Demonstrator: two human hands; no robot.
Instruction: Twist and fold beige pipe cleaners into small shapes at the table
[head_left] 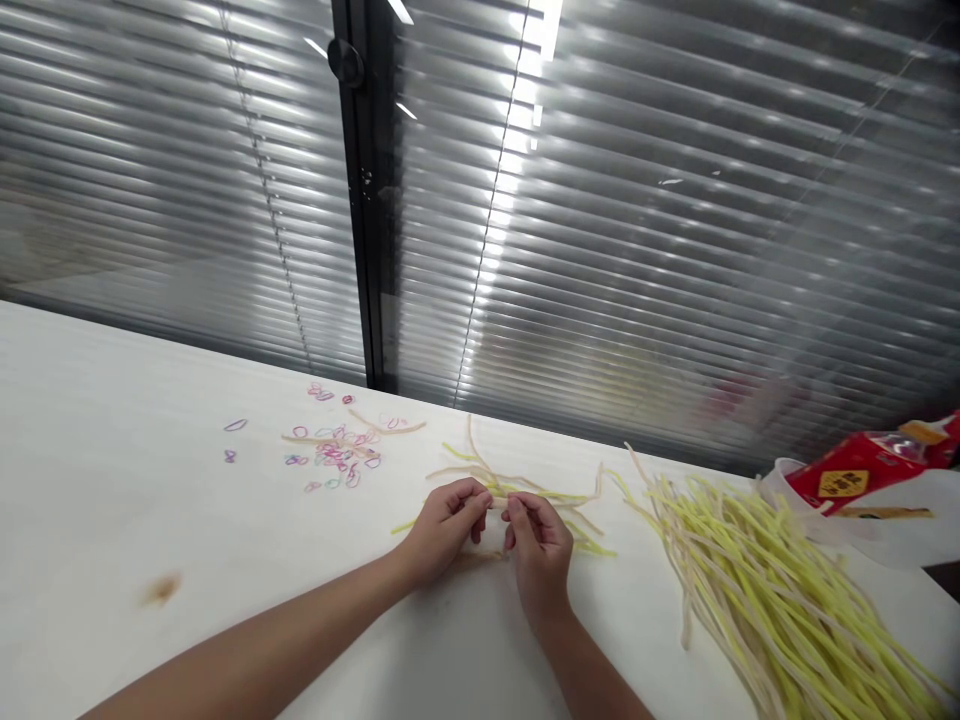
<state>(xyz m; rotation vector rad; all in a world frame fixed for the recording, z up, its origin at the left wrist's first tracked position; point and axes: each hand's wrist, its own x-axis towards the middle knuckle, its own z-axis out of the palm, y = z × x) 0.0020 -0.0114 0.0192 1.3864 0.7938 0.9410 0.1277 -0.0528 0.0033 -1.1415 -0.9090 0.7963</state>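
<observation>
My left hand and my right hand are close together over the white table, both with pinched fingers. Between their fingertips runs a short stretch of a beige pipe cleaner, gripped from both sides. Its ends are hidden by the fingers. Under and behind the hands lie several loose beige and yellow pipe cleaners, spread at different angles. To the right of my right hand is a large heap of yellow and beige pipe cleaners.
Small coloured rubber bands lie scattered on the left, with a few beige stems among them. A red packet rests in a white container at the right. A brown stain marks the table. Glass with blinds borders its back edge.
</observation>
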